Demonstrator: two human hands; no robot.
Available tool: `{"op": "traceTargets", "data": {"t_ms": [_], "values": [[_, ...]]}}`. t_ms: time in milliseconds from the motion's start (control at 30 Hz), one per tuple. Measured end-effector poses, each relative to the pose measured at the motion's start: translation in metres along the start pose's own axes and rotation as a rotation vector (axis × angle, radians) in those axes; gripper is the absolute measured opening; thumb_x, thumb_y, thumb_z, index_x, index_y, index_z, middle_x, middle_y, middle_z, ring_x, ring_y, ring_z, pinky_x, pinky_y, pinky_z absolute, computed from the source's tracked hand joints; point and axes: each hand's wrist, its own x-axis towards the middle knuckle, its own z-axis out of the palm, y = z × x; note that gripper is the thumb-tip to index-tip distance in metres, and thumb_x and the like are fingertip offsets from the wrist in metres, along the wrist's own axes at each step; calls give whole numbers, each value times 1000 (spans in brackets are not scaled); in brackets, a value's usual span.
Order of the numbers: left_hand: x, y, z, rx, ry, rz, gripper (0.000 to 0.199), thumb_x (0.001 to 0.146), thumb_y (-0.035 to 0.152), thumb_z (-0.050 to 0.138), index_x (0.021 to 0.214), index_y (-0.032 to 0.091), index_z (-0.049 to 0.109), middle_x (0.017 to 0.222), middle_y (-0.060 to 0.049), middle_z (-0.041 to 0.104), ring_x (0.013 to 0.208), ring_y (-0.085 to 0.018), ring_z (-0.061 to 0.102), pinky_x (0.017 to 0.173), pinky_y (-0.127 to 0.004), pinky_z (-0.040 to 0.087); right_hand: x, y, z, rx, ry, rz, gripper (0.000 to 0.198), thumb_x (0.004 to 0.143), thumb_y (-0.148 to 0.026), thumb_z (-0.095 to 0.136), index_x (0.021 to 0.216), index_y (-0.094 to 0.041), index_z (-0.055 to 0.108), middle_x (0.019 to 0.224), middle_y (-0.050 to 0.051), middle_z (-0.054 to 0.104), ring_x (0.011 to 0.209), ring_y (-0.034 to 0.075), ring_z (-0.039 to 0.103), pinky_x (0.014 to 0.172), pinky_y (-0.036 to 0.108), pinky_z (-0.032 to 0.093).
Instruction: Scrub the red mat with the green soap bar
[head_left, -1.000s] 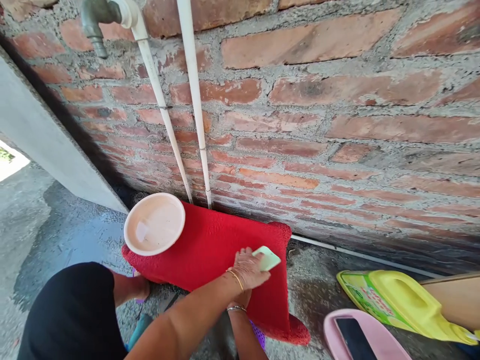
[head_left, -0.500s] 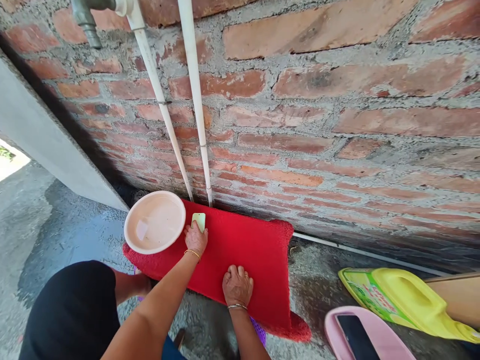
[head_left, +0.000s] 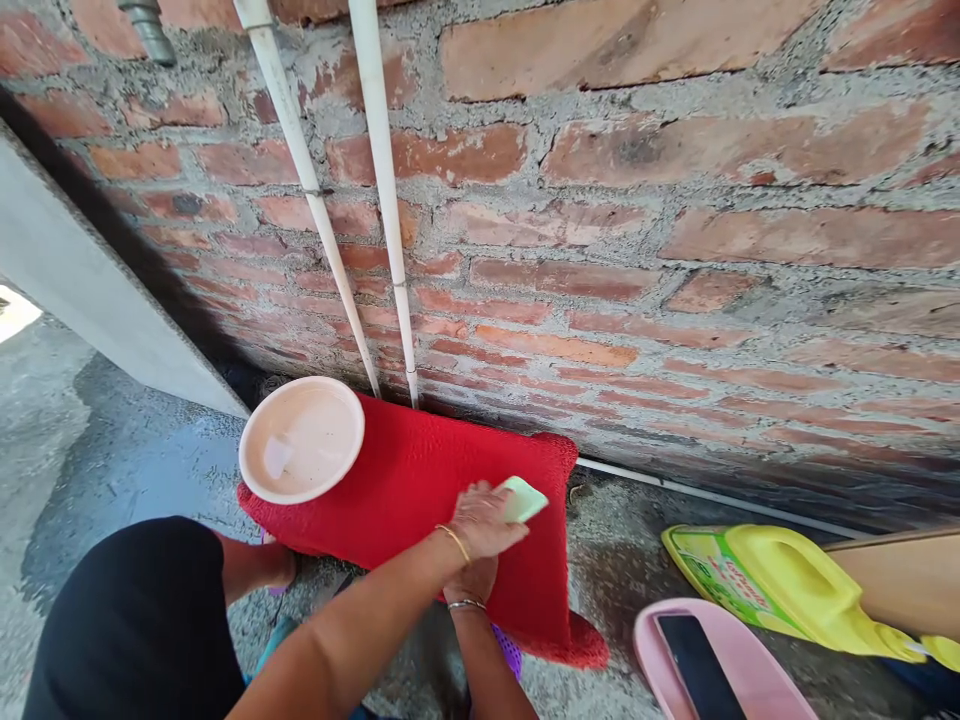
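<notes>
A red mat [head_left: 409,500] with shaggy edges lies spread out by the brick wall, its smoother side up. My left hand [head_left: 484,520], with a gold bracelet, has its fingers round a pale green rounded block [head_left: 523,500] on the right part of the mat. Whether the block has bristles beneath cannot be seen. My right hand [head_left: 474,578], with a silver bracelet, rests on the mat's near side; my left wrist crosses over it and hides its fingers. A pale pink basin [head_left: 251,455] of water stands on the mat's left end.
To the right lie a yellow bottle [head_left: 795,580] and a pink stool-like surface [head_left: 757,640] bearing a phone [head_left: 701,660]. Two white pipes [head_left: 382,150] run down the brick wall [head_left: 600,240]. A grey slab [head_left: 112,270] leans at left over wet concrete floor [head_left: 142,450].
My left hand has moved the pale green block from beside the basin rightward across the mat, over my right wrist. My right hand has stayed nearly in place. The view has shifted slightly.
</notes>
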Motion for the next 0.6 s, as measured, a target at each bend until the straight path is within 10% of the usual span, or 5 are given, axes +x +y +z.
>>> {"op": "traceTargets", "data": {"t_ms": [300,433,600], "values": [[-34,-124,-38,55,528,-699,52,90,43,47,134,16,43,110,-16,57,101,-27,56,84,-37,44,-5,-19,-16,-328,-26,25,14,84,-19,51,78,-21,63,83,5,61,84,20,55,73,33,27],[-27,-96,-21,68,464,-671,55,86,41,53,135,19,42,115,-16,53,104,-27,54,81,-35,45,-7,-14,-11,-327,-26,27,15,85,-21,49,80,-21,64,86,6,62,86,21,54,75,33,28],[-13,-24,3,-9,159,-302,61,81,48,55,137,25,44,126,-14,52,113,-29,51,90,-38,43,-1,-1,0,-135,-76,48,19,84,-25,50,91,-20,67,90,9,65,90,24,55,81,35,34]]}}
